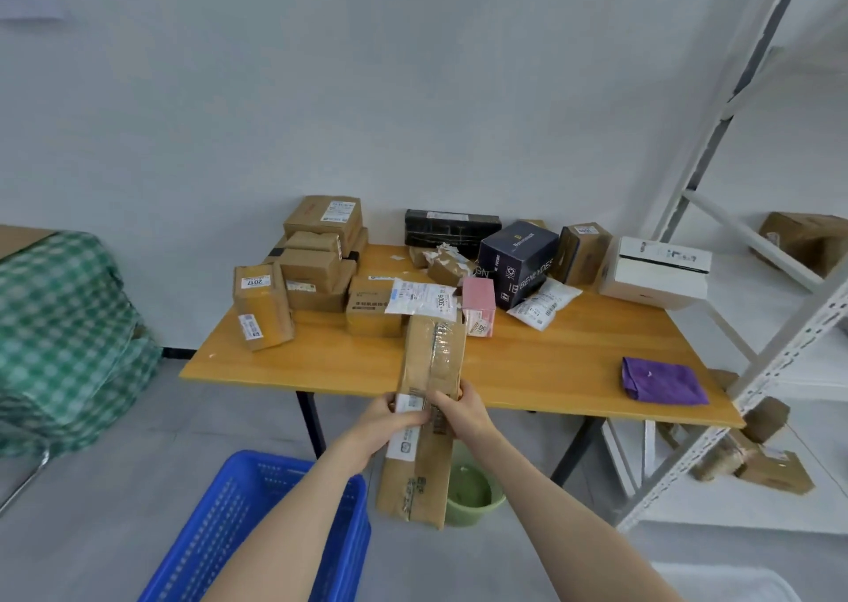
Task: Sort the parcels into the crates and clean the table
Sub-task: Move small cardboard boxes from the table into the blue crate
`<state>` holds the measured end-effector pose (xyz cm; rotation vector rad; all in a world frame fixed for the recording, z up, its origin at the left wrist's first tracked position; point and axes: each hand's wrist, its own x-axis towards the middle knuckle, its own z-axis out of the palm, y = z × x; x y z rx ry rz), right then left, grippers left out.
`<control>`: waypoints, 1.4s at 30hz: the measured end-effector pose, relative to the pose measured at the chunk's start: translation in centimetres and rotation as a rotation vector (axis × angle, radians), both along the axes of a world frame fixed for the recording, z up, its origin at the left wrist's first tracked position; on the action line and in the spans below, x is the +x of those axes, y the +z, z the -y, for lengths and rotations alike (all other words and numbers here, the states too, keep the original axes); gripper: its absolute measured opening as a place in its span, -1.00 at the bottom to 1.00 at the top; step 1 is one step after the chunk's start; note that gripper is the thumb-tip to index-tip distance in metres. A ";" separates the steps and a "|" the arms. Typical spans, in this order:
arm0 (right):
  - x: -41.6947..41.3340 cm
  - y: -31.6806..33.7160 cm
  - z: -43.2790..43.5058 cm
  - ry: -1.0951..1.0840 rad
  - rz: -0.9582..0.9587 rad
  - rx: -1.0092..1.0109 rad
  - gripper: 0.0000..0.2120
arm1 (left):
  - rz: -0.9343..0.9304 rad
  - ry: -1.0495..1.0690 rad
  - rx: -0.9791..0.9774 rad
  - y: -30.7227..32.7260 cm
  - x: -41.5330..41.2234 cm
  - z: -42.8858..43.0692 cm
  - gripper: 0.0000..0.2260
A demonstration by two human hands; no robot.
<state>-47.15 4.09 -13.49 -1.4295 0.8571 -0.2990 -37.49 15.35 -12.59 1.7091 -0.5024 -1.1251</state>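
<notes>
The table [550,363], smooth yellow wood with a thin straight front edge, is standing on dark legs against the wall. Parcels are crowding its far half, while a bare strip is running along the front edge. A folded purple cloth [661,381], soft and fuzzy, is lying near the right front corner, well apart from the parcels.

A long box [431,372] of creased brown cardboard, sealed with shiny clear tape, is crossing the front edge. Its far end is reaching over the table toward a pink box [478,303], and its near end is hanging out over a round green bin [472,496] on the floor.

The left hand [385,422] is gripping the long box at its left side, fingers curling over a white label. The right hand [463,411] is clamping the right side, thumb lying across the top. Both are holding it at mid-length, just off the table's edge.

A blue crate [257,509] of perforated plastic is sitting on the grey floor below the left arm, just beside the box's near end. A white metal shelf [752,372] is closing in on the right and a green checked bag [64,335] on the left, with open floor between bag and crate.

At the back, brown boxes [316,257] are stacking up on the left, with a navy box [518,262] and a white box [656,275] to the right.
</notes>
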 end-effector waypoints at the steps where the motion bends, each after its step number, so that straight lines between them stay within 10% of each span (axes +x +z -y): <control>1: 0.2 0.0 -0.4 0.008 0.010 -0.006 -0.18 | 0.008 0.016 -0.001 0.4 -0.1 -0.5 -0.74; 6: 0.5 0.1 -3.0 0.057 0.037 0.068 -0.49 | 0.037 0.068 -0.009 1.0 0.7 -3.6 -0.72; 12: 1.8 -1.9 -7.1 0.187 -0.039 0.284 -0.35 | 0.056 0.140 -0.023 -0.3 2.8 -8.3 -0.66; 26: 12.8 -5.7 -24.2 -0.034 -0.042 0.101 -0.26 | 0.200 -0.177 0.150 -5.0 16.4 -21.0 -0.46; 42: 15.4 -13.2 -34.1 -0.134 -0.155 0.334 -0.64 | 0.176 -0.100 0.408 -13.5 18.1 -30.2 -0.61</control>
